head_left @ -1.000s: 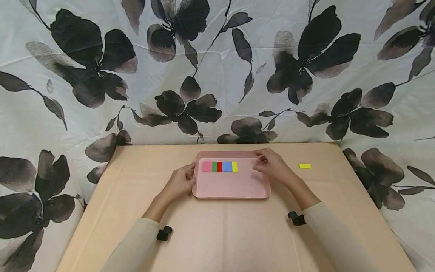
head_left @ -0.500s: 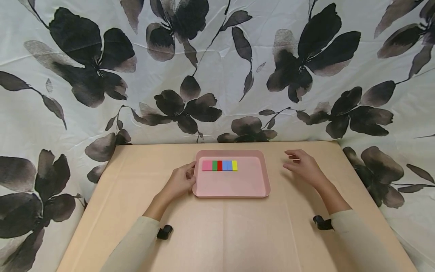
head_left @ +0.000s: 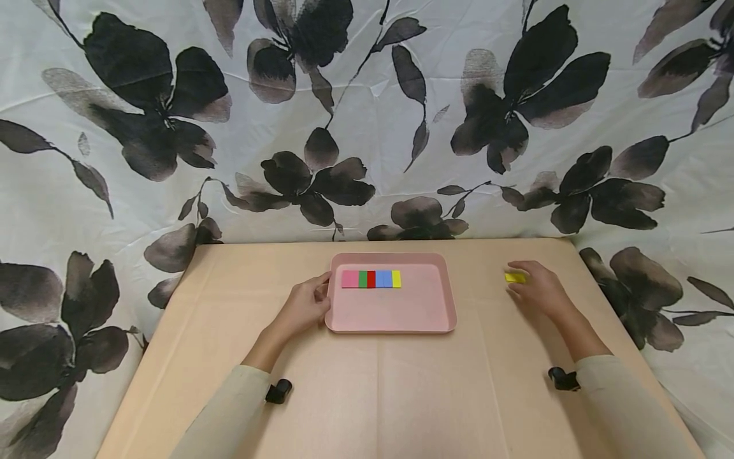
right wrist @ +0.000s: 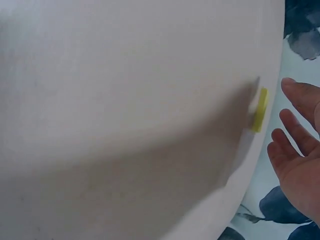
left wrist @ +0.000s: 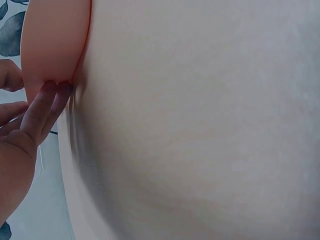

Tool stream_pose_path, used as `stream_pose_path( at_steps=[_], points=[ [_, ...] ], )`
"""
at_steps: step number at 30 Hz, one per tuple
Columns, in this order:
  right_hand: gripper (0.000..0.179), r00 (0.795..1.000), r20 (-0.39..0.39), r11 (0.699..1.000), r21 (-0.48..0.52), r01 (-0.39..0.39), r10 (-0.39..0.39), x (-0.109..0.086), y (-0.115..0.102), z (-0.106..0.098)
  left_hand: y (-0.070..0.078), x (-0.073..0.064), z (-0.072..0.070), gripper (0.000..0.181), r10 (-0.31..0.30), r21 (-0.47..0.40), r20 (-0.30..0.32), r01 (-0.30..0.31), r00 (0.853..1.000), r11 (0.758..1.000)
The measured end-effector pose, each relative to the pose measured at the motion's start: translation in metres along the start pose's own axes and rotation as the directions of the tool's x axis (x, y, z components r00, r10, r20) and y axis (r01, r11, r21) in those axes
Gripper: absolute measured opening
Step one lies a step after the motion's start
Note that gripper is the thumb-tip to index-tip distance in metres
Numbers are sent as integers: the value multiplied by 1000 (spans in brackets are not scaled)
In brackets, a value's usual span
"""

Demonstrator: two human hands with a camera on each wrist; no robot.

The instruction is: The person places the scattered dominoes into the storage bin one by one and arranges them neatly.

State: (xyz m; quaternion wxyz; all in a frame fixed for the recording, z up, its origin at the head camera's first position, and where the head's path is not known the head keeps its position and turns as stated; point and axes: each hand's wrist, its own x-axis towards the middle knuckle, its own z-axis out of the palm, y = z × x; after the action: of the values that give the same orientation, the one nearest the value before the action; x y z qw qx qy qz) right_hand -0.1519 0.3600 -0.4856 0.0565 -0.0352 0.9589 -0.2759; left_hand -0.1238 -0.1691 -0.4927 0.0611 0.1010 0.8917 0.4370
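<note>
A shallow pink tray (head_left: 392, 312) lies on the table. Near its upper left is a row of flat coloured pieces (head_left: 371, 279): pink, green, red, blue and yellow, edge to edge. My left hand (head_left: 304, 303) holds the tray's left edge, thumb and fingers at the rim; the left wrist view shows fingertips against the tray's side (left wrist: 57, 45). My right hand (head_left: 541, 287) reaches over a flat yellow piece (head_left: 515, 278) to the right of the tray, thumb and forefinger spread around it. The right wrist view shows the yellow piece (right wrist: 260, 110) a little apart from the parted fingers.
The tan-covered table (head_left: 378, 395) runs back to a hanging white cloth (head_left: 401, 121) with dark flowers. Black wrist cameras (head_left: 279, 391) sit at both sleeves. In the right wrist view, the right hand's shadow (right wrist: 220, 135) falls across the tabletop.
My right hand has left the tray's right rim and moved right to the loose yellow piece. The left hand stays at the tray, and the coloured row is unchanged.
</note>
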Motion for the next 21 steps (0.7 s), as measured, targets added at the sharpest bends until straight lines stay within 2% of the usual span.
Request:
stream_pose_path(
  at_steps=[8, 21],
  points=[
    [52, 999, 47, 999, -21, -24, 25, 0, 11, 4, -2, 0, 1, 64, 0, -4, -3, 0, 1000, 1000],
    [54, 998, 58, 1000, 0, 2, -2, 2, 13, 11, -2, 0, 1, 65, -10, -6, -9, 9, 1000, 1000]
  ],
)
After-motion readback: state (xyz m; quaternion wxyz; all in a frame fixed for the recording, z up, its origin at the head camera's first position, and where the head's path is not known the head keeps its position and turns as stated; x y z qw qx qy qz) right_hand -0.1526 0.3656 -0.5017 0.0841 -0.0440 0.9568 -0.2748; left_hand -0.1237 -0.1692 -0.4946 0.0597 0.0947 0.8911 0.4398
